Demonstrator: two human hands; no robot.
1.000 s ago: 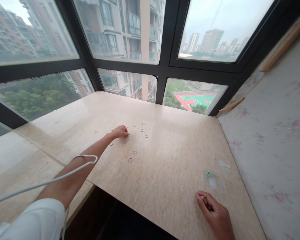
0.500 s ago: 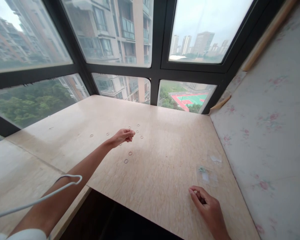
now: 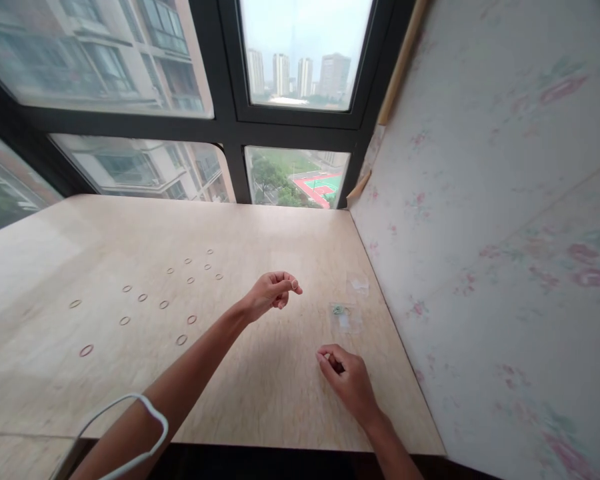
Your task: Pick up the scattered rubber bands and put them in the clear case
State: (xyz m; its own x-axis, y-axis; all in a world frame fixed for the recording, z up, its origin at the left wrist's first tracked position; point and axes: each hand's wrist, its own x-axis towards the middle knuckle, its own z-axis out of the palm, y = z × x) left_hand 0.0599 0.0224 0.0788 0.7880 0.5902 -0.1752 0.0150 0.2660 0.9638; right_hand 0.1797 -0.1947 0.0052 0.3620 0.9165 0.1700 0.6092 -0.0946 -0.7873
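My left hand (image 3: 275,291) hovers over the tabletop (image 3: 260,240), thumb and fingers pinched together. A small pale round outline shows at its fingertips, too small to name. To the right and nearer me, my right hand (image 3: 347,377) is closed, thumb against curled fingers; whatever it may hold is hidden. Just beyond it lies a clear plastic packet (image 3: 349,325) with small green rings (image 3: 338,310) inside. Several thin rings, like rubber bands, lie scattered left of my left hand, among them a reddish ring (image 3: 86,351) and a brownish ring (image 3: 192,320).
A second clear plastic piece (image 3: 357,285) lies behind the packet. Flowered wallpaper (image 3: 455,267) bounds the table on the right, dark window frames (image 3: 225,127) at the back. A white cable loop (image 3: 150,407) hangs across my left forearm. The table's front edge (image 3: 260,445) drops into a dark gap.
My left hand has moved right, away from the group of rings towards my right hand, uncovering rings there. The view has turned right. My right hand keeps its closed shape.
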